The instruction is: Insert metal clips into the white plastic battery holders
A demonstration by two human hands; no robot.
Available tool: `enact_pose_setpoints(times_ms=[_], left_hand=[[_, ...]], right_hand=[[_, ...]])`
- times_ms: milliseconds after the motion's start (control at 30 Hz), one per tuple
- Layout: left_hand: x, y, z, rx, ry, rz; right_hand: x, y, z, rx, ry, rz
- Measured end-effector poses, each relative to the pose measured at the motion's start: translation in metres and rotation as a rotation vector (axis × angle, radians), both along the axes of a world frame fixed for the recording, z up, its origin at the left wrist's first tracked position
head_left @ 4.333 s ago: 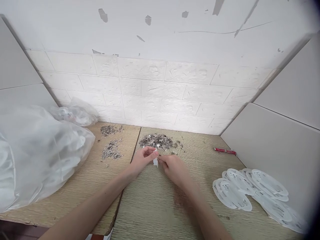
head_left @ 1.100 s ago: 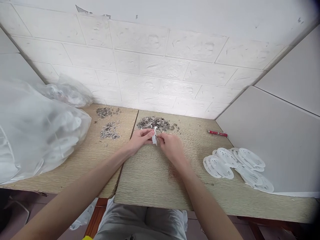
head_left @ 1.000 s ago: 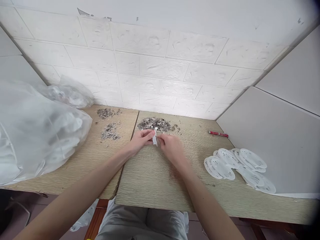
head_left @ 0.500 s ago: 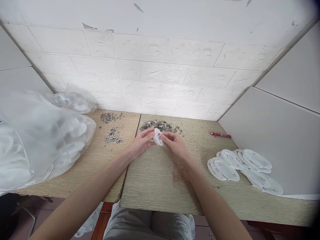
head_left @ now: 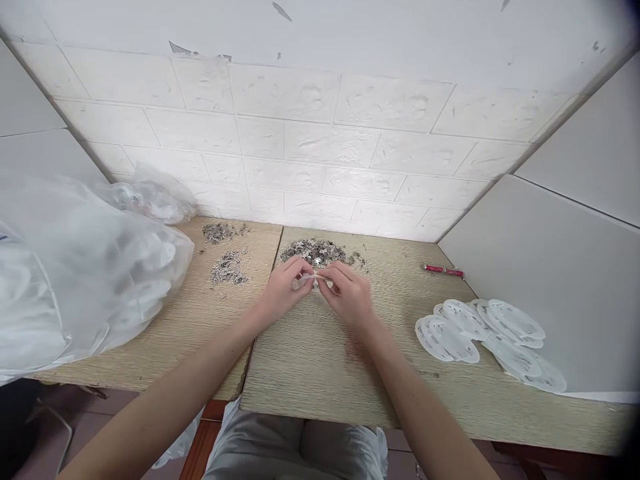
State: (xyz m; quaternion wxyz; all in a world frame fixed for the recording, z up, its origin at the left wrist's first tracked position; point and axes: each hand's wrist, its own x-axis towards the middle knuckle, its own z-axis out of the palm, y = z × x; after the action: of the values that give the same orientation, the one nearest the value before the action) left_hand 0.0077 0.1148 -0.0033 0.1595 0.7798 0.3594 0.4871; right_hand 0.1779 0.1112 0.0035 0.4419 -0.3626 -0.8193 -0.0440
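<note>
Between both hands, a white plastic oval piece [head_left: 314, 277] is held nearly edge-on above the table. My left hand [head_left: 287, 287] pinches its left end, and my right hand [head_left: 349, 290] pinches the right end with thumb and fingers. The fingers cover much of the piece, so any small part on it cannot be made out. Just behind the hands lies a heap of small metal clips [head_left: 315, 250]. To the right, several white oval plastic pieces [head_left: 465, 320] lie overlapping, with small dark marks or parts on them.
Two smaller heaps of tiny metal parts [head_left: 229, 268] lie on the left tabletop. A large translucent bag [head_left: 100, 280] of white pieces fills the left side, a smaller clear bag [head_left: 155, 193] behind it. A red pen-like tool [head_left: 443, 271] lies by the right panel.
The white oval piece has turned from showing its flat face to nearly edge-on. Both hands have rolled inward around it, fingertips now closer together.
</note>
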Motion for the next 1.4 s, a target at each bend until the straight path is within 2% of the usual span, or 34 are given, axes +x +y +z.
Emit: enact_pose_setpoints(times_ms=[100, 200, 400, 600, 733, 833, 900, 1033, 1200, 1400], left_hand=[[-0.003, 0.0, -0.002, 0.177, 0.068, 0.025], [-0.004, -0.001, -0.001, 0.206, 0.081, 0.055], [-0.001, -0.004, 0.004, -0.056, 0.093, 0.041], [0.001, -0.006, 0.015, -0.38, 0.195, 0.027], [0.002, -0.01, 0.023, -0.493, 0.277, 0.015], [0.002, -0.011, 0.02, -0.633, 0.319, -0.016], [0.002, -0.011, 0.014, -0.697, 0.303, -0.055], [0.001, -0.008, 0.007, -0.735, 0.229, -0.134], [0.0, -0.005, 0.005, -0.717, 0.149, -0.175], [0.0, -0.003, 0.002, -0.749, 0.205, -0.161]], right_hand=[[0.001, 0.001, -0.002, 0.115, -0.044, 0.02], [0.0, 0.0, -0.002, 0.086, -0.065, 0.011], [-0.002, -0.005, 0.006, -0.319, -0.012, -0.069], [-0.001, -0.003, 0.016, -0.783, 0.055, -0.069], [0.003, -0.001, 0.018, -1.05, 0.155, 0.004], [0.005, 0.0, 0.017, -1.268, 0.162, 0.07], [0.005, -0.001, 0.016, -1.356, 0.175, 0.095], [0.004, -0.001, 0.016, -1.425, 0.224, 0.119], [0.003, -0.001, 0.019, -1.477, 0.237, 0.126], [0.002, 0.0, 0.015, -1.457, 0.23, 0.086]])
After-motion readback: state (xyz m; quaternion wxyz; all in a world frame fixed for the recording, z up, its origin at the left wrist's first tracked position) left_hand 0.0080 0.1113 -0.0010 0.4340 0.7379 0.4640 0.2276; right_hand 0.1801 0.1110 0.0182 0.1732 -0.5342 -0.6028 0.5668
